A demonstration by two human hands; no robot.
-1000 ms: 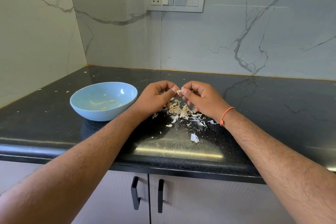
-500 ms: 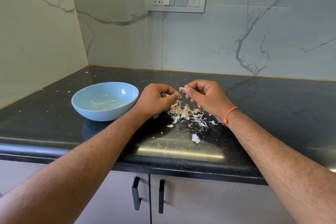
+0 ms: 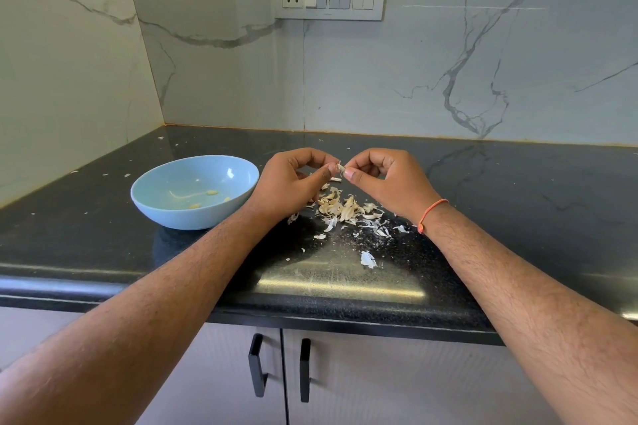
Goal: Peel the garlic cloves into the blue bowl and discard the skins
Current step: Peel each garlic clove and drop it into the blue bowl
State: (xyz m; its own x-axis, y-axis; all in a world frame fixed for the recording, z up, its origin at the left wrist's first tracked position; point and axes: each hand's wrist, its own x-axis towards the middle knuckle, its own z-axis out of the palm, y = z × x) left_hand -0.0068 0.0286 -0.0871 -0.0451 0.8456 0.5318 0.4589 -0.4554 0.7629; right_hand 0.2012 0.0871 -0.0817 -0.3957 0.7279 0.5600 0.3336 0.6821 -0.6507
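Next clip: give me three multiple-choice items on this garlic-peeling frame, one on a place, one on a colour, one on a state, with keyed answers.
1. Where does the bowl stand relative to the skin pile?
A. To its left
B. To its right
C. On top of it

2. What colour is the wrist band?
A. Green
B. Orange
C. Black

3. What is the state of the two hands?
A. Both flat on the counter
B. One inside the bowl
C. Both pinching one clove between them

Answers:
1. A, the bowl sits on the counter left of the pile.
2. B, an orange band circles the right wrist.
3. C, the left hand and right hand meet fingertip to fingertip on the clove above the pile.
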